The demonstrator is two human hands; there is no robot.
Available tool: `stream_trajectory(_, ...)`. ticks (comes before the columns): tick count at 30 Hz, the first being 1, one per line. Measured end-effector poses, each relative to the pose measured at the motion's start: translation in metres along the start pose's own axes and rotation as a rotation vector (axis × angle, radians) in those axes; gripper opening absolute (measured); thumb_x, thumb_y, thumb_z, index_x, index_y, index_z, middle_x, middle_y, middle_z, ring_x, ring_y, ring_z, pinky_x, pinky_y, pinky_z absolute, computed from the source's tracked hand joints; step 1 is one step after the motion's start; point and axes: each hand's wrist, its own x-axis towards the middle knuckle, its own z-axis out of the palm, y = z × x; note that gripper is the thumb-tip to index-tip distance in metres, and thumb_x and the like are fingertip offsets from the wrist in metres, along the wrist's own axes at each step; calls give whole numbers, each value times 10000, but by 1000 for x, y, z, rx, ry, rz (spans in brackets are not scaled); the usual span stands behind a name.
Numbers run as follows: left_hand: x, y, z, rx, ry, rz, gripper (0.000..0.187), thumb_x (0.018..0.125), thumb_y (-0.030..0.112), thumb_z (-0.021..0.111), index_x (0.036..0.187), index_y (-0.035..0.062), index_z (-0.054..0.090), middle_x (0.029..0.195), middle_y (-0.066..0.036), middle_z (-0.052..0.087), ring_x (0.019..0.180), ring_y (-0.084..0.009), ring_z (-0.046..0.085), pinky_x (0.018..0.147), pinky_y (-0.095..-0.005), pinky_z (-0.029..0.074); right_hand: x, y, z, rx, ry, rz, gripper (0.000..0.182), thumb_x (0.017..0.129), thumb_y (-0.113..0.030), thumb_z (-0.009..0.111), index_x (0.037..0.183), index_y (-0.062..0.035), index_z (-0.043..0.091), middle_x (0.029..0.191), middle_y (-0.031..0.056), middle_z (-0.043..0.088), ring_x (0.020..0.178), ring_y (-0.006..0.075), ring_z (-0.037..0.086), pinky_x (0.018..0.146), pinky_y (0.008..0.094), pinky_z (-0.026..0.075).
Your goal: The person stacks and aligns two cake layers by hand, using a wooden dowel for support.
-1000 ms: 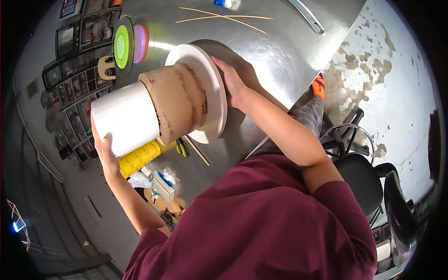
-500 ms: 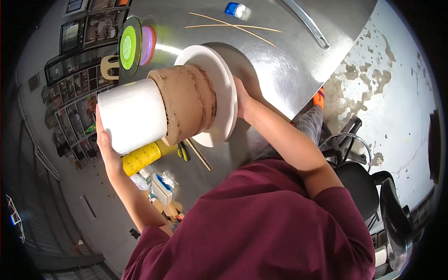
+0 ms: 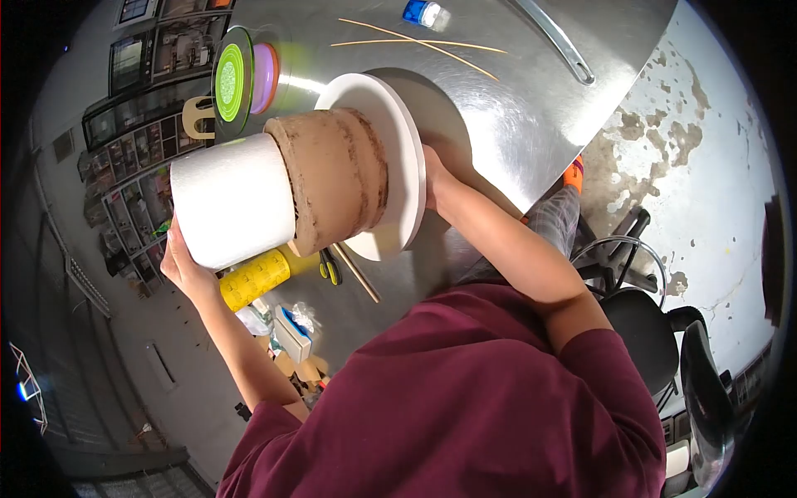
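Observation:
A brown, chocolate-coloured layered cake (image 3: 328, 178) sits between a white cylinder (image 3: 234, 203), which looks like foam, and a round white board (image 3: 407, 166). My left hand (image 3: 189, 267) holds the outer lower edge of the white cylinder, thumb showing and the other fingers mostly hidden behind it. Against the far face of the white board rests my right hand (image 3: 433, 178), its fingers largely out of sight. The cake's side shows darker, rough seams near the board. A yellow patterned roll (image 3: 256, 280) lies just beside my left hand.
On the metal table (image 3: 490, 124) are two crossed thin sticks (image 3: 419, 46), a blue-capped container (image 3: 425, 14), a long metal tool (image 3: 556, 41) and yellow-black scissors (image 3: 330, 267). A green disc (image 3: 232, 81) stands left; a black chair (image 3: 639, 340) stands right.
My left hand has shifted down along the cylinder's outer end, with less of its fingers showing there. My right hand stays at the board. The whole view has shifted slightly.

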Motion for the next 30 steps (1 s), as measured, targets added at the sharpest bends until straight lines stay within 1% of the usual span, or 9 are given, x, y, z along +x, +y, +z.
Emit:
stream_trajectory(3, 0, -10, -5, -72, 19, -5, 400, 942, 216, 444, 1138, -117, 549, 977, -148, 643, 864, -189, 618, 786, -284, 476, -3, -3, 3, -71, 76, 8, 331, 909, -172, 418, 1107, 51, 562, 1017, 181, 611, 876, 259, 628, 783, 380, 528)
stream_trajectory(6, 2, -17, -11, -88, 0, -53, 399, 937, 208, 459, 1138, -126, 542, 990, -158, 636, 870, -182, 615, 787, -280, 475, -3, 4, 1, -56, 33, -131, 294, 890, -133, 442, 1032, 72, 598, 952, 184, 626, 817, 260, 637, 746, 373, 530)
stream_trajectory(9, 2, -20, -13, -80, -36, -41, 405, 939, 217, 454, 1142, -122, 542, 1005, -151, 635, 901, -188, 610, 810, -284, 469, -4, 1, 1, -157, 45, -69, 337, 914, -180, 408, 1117, 42, 560, 1037, 178, 607, 892, 264, 618, 786, 384, 512)
stream_trajectory(12, 0, -24, -10, -38, -30, 11, 416, 941, 224, 444, 1158, -119, 532, 1034, -153, 628, 941, -202, 602, 846, -294, 456, 1, 4, 6, -52, 128, -45, 401, 920, -253, 351, 1162, 24, 508, 1083, 170, 591, 916, 259, 624, 788, 393, 534)
stream_trajectory(18, 0, -1, 6, 21, -58, 47, 428, 942, 225, 417, 1220, -91, 496, 1165, -165, 574, 1051, -224, 557, 915, -324, 416, -4, -5, 9, 109, -10, 90, 441, 932, -285, 298, 1220, -8, 485, 1198, 174, 529, 1092, 279, 538, 908, 455, 466)
stream_trajectory(21, 6, 0, 8, 38, -66, 16, 430, 939, 235, 420, 1227, -73, 500, 1201, -159, 556, 1071, -223, 545, 926, -323, 408, 11, 3, 1, 230, -168, 156, 461, 932, -306, 295, 1244, -16, 471, 1237, 165, 504, 1133, 287, 507, 936, 472, 437)
stream_trajectory(24, 9, 2, 12, -44, -51, -1, 418, 927, 245, 461, 1200, -63, 533, 1180, -149, 573, 1054, -202, 550, 920, -306, 407, -3, -8, 7, 176, -104, 158, 471, 931, -325, 299, 1253, -27, 471, 1246, 151, 504, 1139, 291, 500, 947, 479, 422)
stream_trajectory(27, 9, 0, 15, -36, 21, 0, 393, 907, 238, 515, 1168, -52, 567, 1125, -133, 607, 1012, -170, 564, 906, -285, 412, 4, -1, 5, 217, -142, 112, 474, 920, -317, 291, 1255, -29, 462, 1227, 160, 512, 1119, 295, 506, 953, 466, 413)
stream_trajectory(30, 8, 17, 21, -42, 69, -20, 375, 897, 227, 555, 1149, -50, 581, 1050, -120, 639, 946, -146, 585, 877, -268, 426, 11, 5, -1, 237, -177, 61, 472, 931, -349, 317, 1256, -43, 470, 1239, 130, 514, 1113, 277, 517, 930, 466, 437)
